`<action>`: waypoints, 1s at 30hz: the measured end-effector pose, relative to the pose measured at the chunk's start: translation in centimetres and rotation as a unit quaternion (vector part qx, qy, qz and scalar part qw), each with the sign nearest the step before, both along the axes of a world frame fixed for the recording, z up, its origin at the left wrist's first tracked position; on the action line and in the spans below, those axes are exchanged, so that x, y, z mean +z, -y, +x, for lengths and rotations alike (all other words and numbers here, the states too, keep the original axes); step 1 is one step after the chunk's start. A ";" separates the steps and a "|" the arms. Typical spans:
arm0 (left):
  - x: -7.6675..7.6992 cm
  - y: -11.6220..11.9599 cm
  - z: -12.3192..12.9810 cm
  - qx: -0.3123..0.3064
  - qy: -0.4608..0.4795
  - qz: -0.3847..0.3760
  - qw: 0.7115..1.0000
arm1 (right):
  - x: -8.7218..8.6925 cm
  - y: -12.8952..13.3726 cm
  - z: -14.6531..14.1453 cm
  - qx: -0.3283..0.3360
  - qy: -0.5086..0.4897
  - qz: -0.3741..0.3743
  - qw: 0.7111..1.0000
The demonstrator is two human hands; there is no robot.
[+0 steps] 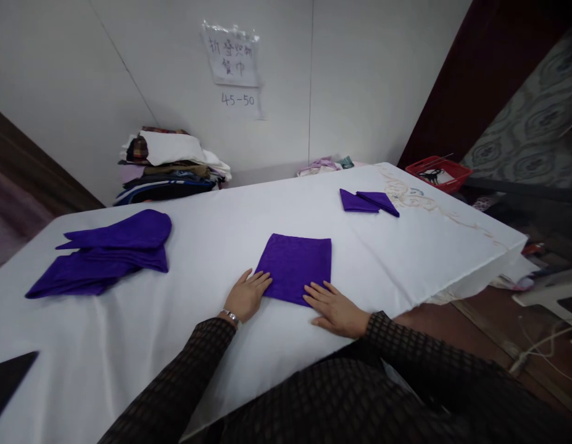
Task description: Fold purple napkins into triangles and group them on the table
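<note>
The left hand (245, 297) lay palm down, its fingers almost straight and slightly parted, tips resting on the near left corner of the purple cloth square (297, 268). The right hand (334, 309) lay just as flat on the near right corner, fingers a little spread and thumb out to the side. Neither had curled round anything; they pressed on the cloth rather than gripping it.

The square lay directly ahead of and between the two hands, flat on the white tablecloth (211, 240). From where I stood I judged it light and soft, with nothing in it to break, though likely to wrinkle. I couldn't tell how many layers it had. The table covering looked smooth, so a one-sided tug would probably have slid the whole square. The best hold seemed to be at those two near corners, each pinched between thumb and fingertips through every layer.

Well out to the left of the left hand, a loose purple heap (105, 262) slumped in limp folds, which suggested the same pliant fabric. Beyond the right hand, farther off and to its right, lay folded purple pieces (382, 201), their edges fairly crisp, so the cloth seemed able to keep a crease.
</note>
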State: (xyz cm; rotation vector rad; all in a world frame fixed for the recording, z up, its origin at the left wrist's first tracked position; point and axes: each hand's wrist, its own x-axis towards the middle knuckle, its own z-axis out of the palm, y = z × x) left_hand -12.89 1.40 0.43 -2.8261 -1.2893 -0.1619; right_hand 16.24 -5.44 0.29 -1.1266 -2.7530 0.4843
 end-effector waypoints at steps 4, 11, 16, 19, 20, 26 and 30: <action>0.2 2.9 -2.1 0.087 -0.006 0.002 0.996 | 0.2 -2.4 -1.3 0.089 0.001 -0.001 0.996; 0.2 7.7 -1.7 0.186 -0.011 0.010 0.982 | 0.8 -6.1 -1.7 0.142 0.025 0.030 0.989; 0.8 8.6 -0.2 0.199 -0.008 -0.011 0.980 | 1.1 -5.5 0.4 0.029 -0.023 0.008 0.999; 0.9 8.4 -0.7 0.167 0.010 -0.007 0.986 | 0.8 -4.2 0.9 -0.031 -0.059 0.017 0.998; 0.9 8.3 -1.0 0.148 0.014 -0.005 0.989 | 0.7 -3.8 0.8 -0.037 -0.059 0.030 0.997; 0.9 8.4 -1.5 0.115 0.048 -0.016 0.992 | 0.2 -3.2 0.1 -0.021 -0.018 0.107 0.994; 1.3 8.6 -0.8 0.124 0.055 -0.026 0.990 | -0.1 -4.2 0.2 0.009 0.017 0.129 0.991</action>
